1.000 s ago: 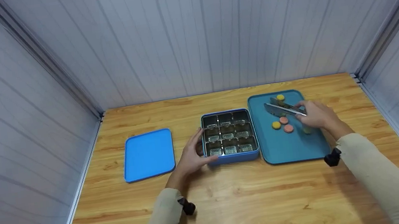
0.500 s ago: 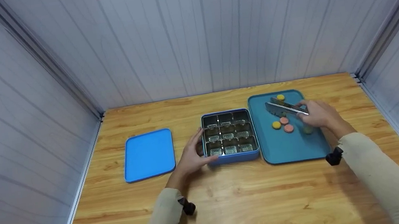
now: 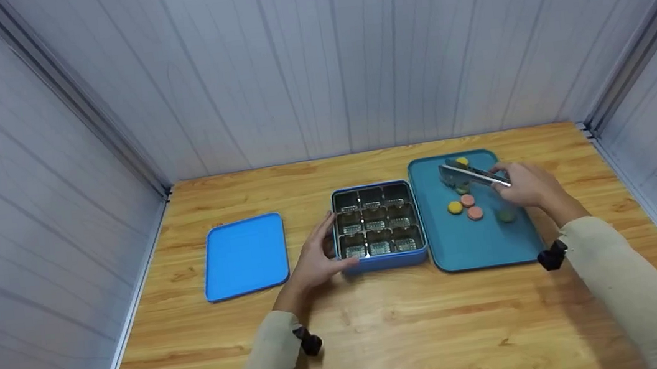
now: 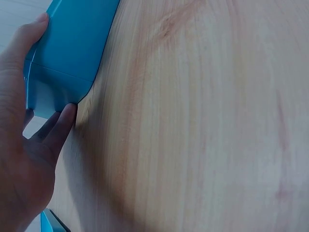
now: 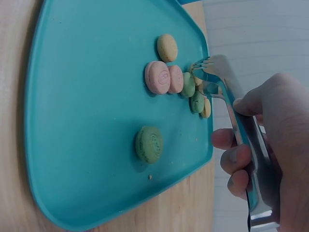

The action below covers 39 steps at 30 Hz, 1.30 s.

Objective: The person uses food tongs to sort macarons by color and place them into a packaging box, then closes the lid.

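Observation:
My left hand (image 3: 315,258) rests on a blue box (image 3: 385,262), fingers along its left side and thumb across the front corner. In the left wrist view, these fingers look fairly straight against the box wall (image 4: 72,48). A clear divided insert (image 3: 375,219) with bare compartments fills the box. My right hand (image 3: 526,185) holds metal tongs (image 5: 246,130) over the teal tray (image 3: 468,249). The tong tips spread near yellow and green macarons (image 5: 197,102) at the tray's far part; whether they touch one is unclear. Pink macarons (image 5: 158,77) and a separate green macaron (image 5: 149,144) lie closer.
A flat blue lid (image 3: 245,256) lies left of the box on the wooden table (image 3: 384,334). The tray stands close against the box's right side. Pale panel walls (image 3: 301,62) enclose the table at the back and both sides.
My right hand and the tongs have shifted slightly right, and the tong tips sit a little further right over the tray. My left hand and the box have not visibly moved.

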Motion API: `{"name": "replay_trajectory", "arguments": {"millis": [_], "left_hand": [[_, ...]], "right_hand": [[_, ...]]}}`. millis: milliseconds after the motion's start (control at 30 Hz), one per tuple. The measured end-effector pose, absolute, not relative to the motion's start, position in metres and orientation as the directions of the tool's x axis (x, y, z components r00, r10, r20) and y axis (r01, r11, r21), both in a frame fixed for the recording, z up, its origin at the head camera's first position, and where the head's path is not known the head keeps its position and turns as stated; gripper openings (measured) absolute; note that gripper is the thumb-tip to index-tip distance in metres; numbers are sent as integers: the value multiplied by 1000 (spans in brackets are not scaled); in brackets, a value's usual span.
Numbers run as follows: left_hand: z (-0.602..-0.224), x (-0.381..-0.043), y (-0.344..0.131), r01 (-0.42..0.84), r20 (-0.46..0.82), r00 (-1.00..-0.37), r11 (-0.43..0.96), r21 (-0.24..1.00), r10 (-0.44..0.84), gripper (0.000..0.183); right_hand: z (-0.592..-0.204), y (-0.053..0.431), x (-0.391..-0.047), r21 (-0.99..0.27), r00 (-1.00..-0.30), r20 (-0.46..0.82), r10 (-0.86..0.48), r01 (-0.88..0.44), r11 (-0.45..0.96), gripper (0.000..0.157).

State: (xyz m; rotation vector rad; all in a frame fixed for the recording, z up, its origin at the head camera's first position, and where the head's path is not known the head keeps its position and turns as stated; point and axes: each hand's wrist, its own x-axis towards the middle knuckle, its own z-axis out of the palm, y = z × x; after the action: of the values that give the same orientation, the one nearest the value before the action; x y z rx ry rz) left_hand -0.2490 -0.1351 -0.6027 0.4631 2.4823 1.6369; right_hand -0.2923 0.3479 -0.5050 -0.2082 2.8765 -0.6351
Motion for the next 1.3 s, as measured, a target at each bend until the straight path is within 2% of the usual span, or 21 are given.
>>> {"name": "replay_trajectory", "arguments": {"millis": [400, 600, 1300], "left_hand": [[-604, -249, -134, 185, 71, -942, 329, 926, 328, 118], [-603, -249, -136, 179, 69, -945, 330, 927, 321, 117], [-601, -249, -136, 165, 41, -952, 400, 901, 302, 119]], "right_hand": [[-486, 347, -289, -446, -975, -124, -186, -113, 888, 51], [-479, 330, -290, -415, -974, -109, -201, -139, 899, 48], [-465, 268, -295, -475, -940, -20, -340, -290, 831, 44]]}}
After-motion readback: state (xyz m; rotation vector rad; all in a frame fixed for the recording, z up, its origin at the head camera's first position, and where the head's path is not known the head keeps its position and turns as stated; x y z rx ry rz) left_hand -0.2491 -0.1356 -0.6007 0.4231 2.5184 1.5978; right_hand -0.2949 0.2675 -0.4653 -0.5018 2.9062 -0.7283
